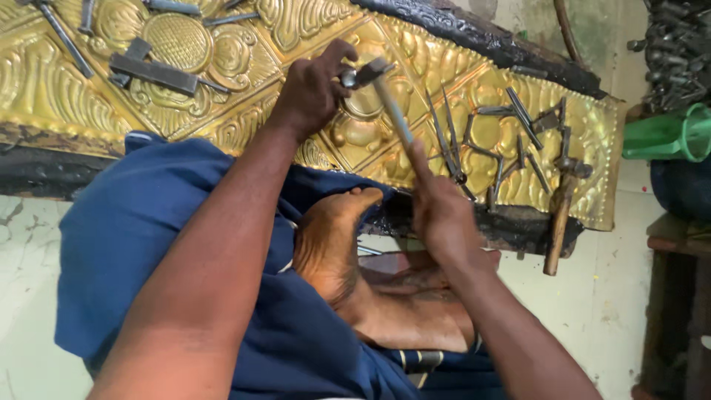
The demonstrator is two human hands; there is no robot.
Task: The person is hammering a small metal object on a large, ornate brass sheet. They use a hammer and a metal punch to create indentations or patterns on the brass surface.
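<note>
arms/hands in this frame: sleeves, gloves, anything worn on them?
Both arms are bare up to the frame edge: no sleeves show. The left hand and right hand wear no gloves, and no rings, watch or wristbands are visible. The only clothing in view is dark blue cloth over the lap.

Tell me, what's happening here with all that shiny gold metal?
A person sits on the floor, working on a long embossed brass sheet. The right hand grips a hammer by its handle, with the head raised near a round boss in the pattern. The left hand rests on the sheet, its fingers pinching what looks like a small punch right by the hammer head. More punches and chisels and a second hammer lie loose on the sheet.
</note>
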